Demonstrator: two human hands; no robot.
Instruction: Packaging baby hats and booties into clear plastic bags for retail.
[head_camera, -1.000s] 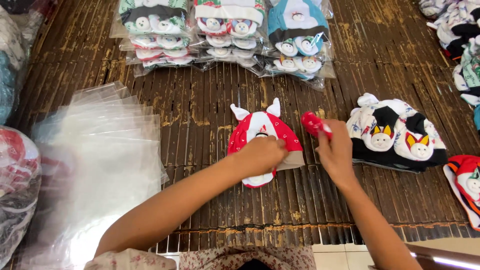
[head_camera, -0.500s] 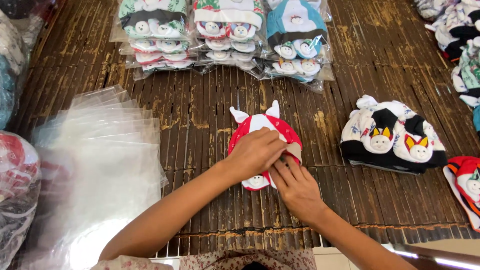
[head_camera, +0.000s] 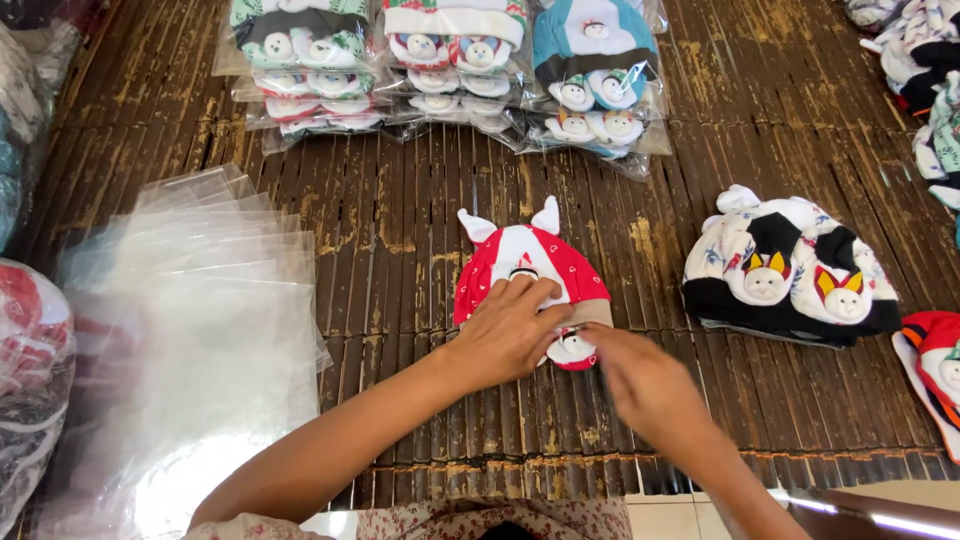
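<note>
Head view, looking straight down: red baby hat (head_camera: 528, 268) with two white ears lies flat on the slatted bamboo floor (head_camera: 420, 230), right under my left hand (head_camera: 512, 330). That hand is spread flat, fingers open, pressing the lower half of the hat down without really gripping anything. My right hand (head_camera: 650, 385) is just beside it, at the hat's bottom edge near a small doll face (head_camera: 573, 349). It's blurred, so I can't tell if the fingers have pinched anything.

Feels like it'd be super light, soft knit, floppy, nothing fragile. I reckon the folded brim edge is the spot to grab, since the ears would just flop.

Off to my left hand's side sits a stack of clear plastic bags (head_camera: 190, 330). Beyond my fingertips are bagged hats (head_camera: 450, 60), and past my right hand a pile of black-and-white hats (head_camera: 790, 270).
</note>
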